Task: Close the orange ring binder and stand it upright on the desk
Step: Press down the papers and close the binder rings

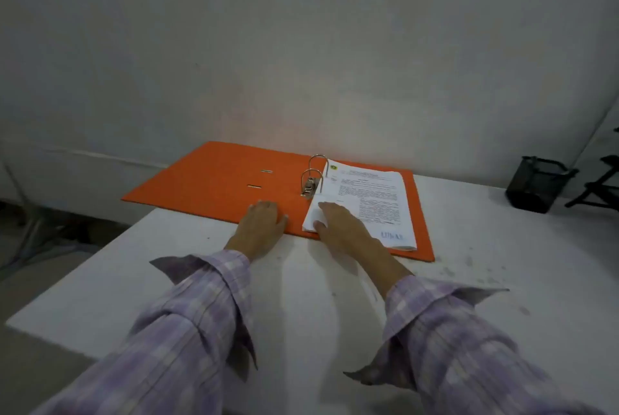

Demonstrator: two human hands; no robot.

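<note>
The orange ring binder [214, 180] lies open and flat on the white desk [301, 307], its left cover hanging past the desk's left edge. Two metal rings [313, 173] stand up at the spine. A stack of printed pages [368, 200] rests on the right cover. My left hand [263, 225] lies flat, palm down, on the binder's near edge beside the spine. My right hand [341, 227] rests on the lower left corner of the pages, thumb under a lifted edge of paper.
A black mesh pen holder [536, 185] stands at the desk's far right. A dark stand [599, 187] sits behind it. A grey wall [301, 46] rises right behind the binder. The floor drops away at the left of the desk.
</note>
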